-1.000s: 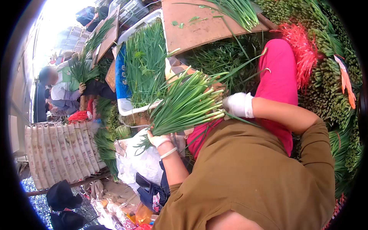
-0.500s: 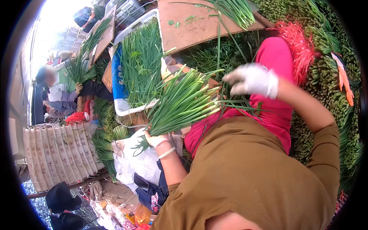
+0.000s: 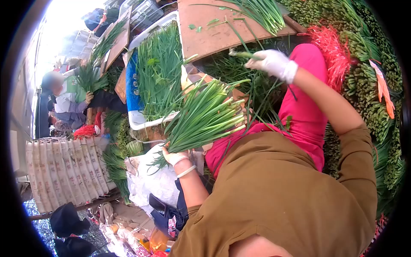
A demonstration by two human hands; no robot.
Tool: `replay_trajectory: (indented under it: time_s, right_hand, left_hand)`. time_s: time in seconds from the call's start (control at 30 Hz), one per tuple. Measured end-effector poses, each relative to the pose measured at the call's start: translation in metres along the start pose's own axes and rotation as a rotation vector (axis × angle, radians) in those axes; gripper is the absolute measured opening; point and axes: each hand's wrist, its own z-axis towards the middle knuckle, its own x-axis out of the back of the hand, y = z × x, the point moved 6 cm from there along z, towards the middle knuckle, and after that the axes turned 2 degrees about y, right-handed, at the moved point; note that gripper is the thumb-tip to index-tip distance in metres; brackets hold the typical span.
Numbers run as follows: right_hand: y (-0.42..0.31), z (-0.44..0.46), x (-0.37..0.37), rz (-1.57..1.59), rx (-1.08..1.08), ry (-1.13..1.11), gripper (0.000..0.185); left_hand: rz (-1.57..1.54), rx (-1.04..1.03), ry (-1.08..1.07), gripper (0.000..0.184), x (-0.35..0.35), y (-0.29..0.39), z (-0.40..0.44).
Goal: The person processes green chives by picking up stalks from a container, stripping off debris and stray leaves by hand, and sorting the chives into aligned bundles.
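The bunch of greens (image 3: 207,115) lies slantwise in front of the person's lap, its leafy end in the left hand (image 3: 173,155), whose fingers are curled around it. Its leaves are long, narrow and deep green, with thin tips hanging loose below the hand. Towards the other end they turn into paler, light green stalks with whitish, uneven ends, slightly fanned out. The right hand (image 3: 274,64), in a white glove, is raised near the pink-clad knee (image 3: 310,62), its fingers pinching a short stalk (image 3: 245,55) with a pale tip. Beside the bunch stands a white crate (image 3: 143,124) holding similar greens.
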Motion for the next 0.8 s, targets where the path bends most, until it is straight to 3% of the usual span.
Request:
replay_trajectory:
  time_s: [0.03, 0.07, 0.1, 0.2, 0.23, 0.33, 0.37, 0.43, 0.5, 0.57, 0.63, 0.77, 0.8]
  right_hand:
    - [-0.004, 0.005, -0.018, 0.02, 0.103, -0.045, 0.035]
    - [-0.007, 0.012, -0.035, -0.181, 0.201, 0.007, 0.037]
    - [-0.009, 0.018, -0.047, -0.382, 0.296, 0.06, 0.039]
    - [-0.03, 0.012, -0.03, -0.592, 0.452, 0.313, 0.046]
    - [-0.034, 0.011, -0.018, -0.704, 0.455, 0.408, 0.046]
    - [-0.031, -0.004, -0.012, -0.623, 0.332, 0.266, 0.025]
    - [-0.016, -0.001, -0.029, -0.414, 0.282, 0.091, 0.029]
    - [0.011, -0.012, -0.067, 0.04, -0.111, -0.173, 0.032]
    - [0.03, -0.005, -0.104, 0.527, -0.23, -0.194, 0.034]
    - [0.048, 0.014, -0.131, 0.804, -0.252, -0.115, 0.031]
    - [0.054, 0.029, -0.145, 1.045, -0.041, -0.079, 0.026]
    - [0.037, 0.01, -0.08, 0.761, -0.177, -0.051, 0.016]
    - [0.031, 0.003, -0.046, 0.694, -0.12, 0.112, 0.015]
  left_hand:
    - [0.015, -0.005, -0.022, 0.038, 0.0, 0.002, 0.004]
    - [-0.017, -0.008, -0.045, 0.039, 0.006, 0.007, 0.016]
    - [-0.025, -0.01, -0.052, 0.04, 0.014, 0.01, 0.027]
    - [-0.032, 0.004, -0.06, 0.042, 0.017, 0.007, 0.025]
    - [-0.048, 0.011, -0.058, 0.04, 0.014, 0.003, 0.016]
    - [-0.067, 0.018, -0.052, 0.038, 0.009, -0.007, -0.004]
    - [-0.061, 0.018, -0.04, 0.039, 0.01, -0.007, -0.003]
    - [-0.043, 0.015, -0.022, 0.039, 0.01, -0.006, 0.001]
    - [-0.069, 0.037, -0.037, 0.039, 0.001, -0.007, -0.011]
    - [-0.09, 0.047, -0.043, 0.04, 0.002, -0.005, -0.013]
    - [-0.104, 0.056, -0.052, 0.04, 0.007, -0.004, -0.003]
    - [-0.071, 0.049, -0.018, 0.041, 0.004, -0.009, -0.012]
    - [-0.075, 0.044, -0.025, 0.042, 0.004, -0.01, -0.01]
